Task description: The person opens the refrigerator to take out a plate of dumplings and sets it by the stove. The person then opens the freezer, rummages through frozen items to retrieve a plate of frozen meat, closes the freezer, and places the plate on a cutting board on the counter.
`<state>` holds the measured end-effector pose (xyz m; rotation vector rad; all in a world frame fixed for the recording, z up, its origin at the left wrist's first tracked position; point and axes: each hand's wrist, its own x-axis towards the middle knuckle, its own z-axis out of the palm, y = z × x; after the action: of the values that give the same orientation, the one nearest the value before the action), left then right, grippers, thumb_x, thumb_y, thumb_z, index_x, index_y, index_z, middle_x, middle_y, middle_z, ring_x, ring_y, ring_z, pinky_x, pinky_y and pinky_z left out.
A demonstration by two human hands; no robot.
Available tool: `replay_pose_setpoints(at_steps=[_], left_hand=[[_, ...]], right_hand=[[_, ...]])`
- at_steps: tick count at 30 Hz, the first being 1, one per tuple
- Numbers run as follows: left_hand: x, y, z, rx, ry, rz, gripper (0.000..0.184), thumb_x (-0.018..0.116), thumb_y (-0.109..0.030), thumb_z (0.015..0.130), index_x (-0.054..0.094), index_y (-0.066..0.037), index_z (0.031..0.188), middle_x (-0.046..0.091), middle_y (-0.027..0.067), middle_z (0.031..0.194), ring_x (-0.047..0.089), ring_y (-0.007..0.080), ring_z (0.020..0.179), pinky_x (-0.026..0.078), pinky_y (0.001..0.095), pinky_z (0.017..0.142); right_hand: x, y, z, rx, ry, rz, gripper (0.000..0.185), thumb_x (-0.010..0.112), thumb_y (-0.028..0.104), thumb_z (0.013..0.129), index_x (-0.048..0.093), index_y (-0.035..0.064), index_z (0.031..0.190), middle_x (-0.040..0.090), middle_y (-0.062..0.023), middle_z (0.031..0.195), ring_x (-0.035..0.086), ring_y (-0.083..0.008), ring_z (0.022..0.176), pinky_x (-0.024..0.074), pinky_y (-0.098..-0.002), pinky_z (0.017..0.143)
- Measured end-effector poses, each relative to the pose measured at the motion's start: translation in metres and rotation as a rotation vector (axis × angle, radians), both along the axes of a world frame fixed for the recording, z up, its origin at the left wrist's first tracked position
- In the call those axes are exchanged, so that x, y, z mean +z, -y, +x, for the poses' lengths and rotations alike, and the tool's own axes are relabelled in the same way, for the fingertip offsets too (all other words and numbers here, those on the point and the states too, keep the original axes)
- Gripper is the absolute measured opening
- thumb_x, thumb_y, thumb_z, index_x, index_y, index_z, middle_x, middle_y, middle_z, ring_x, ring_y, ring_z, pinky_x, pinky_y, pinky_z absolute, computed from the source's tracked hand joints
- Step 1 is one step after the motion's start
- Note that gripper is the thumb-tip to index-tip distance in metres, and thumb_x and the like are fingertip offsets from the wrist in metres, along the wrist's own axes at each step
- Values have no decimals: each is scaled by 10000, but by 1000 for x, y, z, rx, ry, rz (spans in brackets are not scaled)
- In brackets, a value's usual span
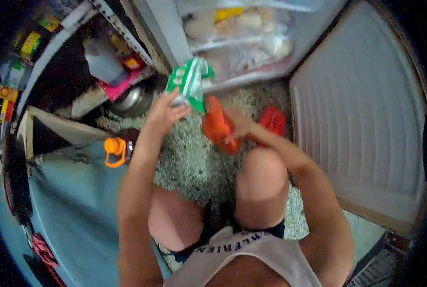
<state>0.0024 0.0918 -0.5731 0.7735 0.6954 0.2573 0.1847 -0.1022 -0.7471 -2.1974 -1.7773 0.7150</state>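
Observation:
A green and white plastic packet (190,82) hangs from my left hand (166,114), whose fingers are on its lower left edge in front of the open fridge. My right hand (238,125) is at the right side of an orange-red plastic bag (216,125), with its fingers against the bag; the bag is low over the speckled floor. Just right of my right wrist lies a second red bag (272,122) on the floor, partly covered by my forearm. What the bags contain is hidden.
The fridge (244,81) stands open ahead, with bagged items on its shelves, its door (357,105) swung out to the right. At left are a bottle with an orange cap (116,152), a metal pot (129,99) and a rack holding a whitish jug (102,60).

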Motion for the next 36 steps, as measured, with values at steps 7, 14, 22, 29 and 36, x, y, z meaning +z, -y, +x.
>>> replay_pose_setpoints(at_steps=[7, 14, 22, 29, 36], left_hand=[[13, -6, -19, -35, -21, 35, 411, 583, -222, 812, 400, -83, 1152, 497, 125, 1086, 546, 282, 924, 481, 402, 791], [39, -15, -24, -129, 125, 145, 326, 507, -216, 856, 437, -49, 1127, 543, 126, 1079, 572, 287, 927, 481, 397, 797], [85, 8, -15, -161, 532, -23, 385, 446, -288, 880, 415, -43, 1174, 538, 116, 1103, 543, 255, 968, 450, 410, 802], [126, 25, 24, -154, 516, 75, 350, 430, -253, 894, 422, -37, 1169, 522, 134, 1113, 517, 271, 1010, 432, 435, 857], [150, 6, 101, 27, 612, 110, 376, 483, -255, 874, 389, -12, 1145, 471, 146, 1136, 495, 290, 1027, 443, 430, 875]], right_hand=[[-7, -9, 27, -154, -149, 222, 409, 529, 63, 702, 514, 108, 1108, 578, -142, 995, 583, -293, 845, 460, -367, 742], [140, -3, 31, -371, -857, 588, 189, 463, 61, 790, 575, 4, 931, 599, -35, 920, 528, -133, 861, 422, -286, 790], [313, -47, 98, -247, -1517, 1446, 260, 498, 49, 782, 492, 50, 1042, 557, -70, 1004, 547, -208, 931, 453, -338, 824], [325, -156, 166, -423, -1218, 2095, 216, 414, 81, 824, 518, 59, 1012, 567, -73, 973, 559, -192, 854, 481, -341, 749], [321, -214, 149, -678, 198, 1208, 318, 537, 120, 706, 513, -30, 986, 543, -236, 908, 507, -395, 852, 412, -426, 745]])
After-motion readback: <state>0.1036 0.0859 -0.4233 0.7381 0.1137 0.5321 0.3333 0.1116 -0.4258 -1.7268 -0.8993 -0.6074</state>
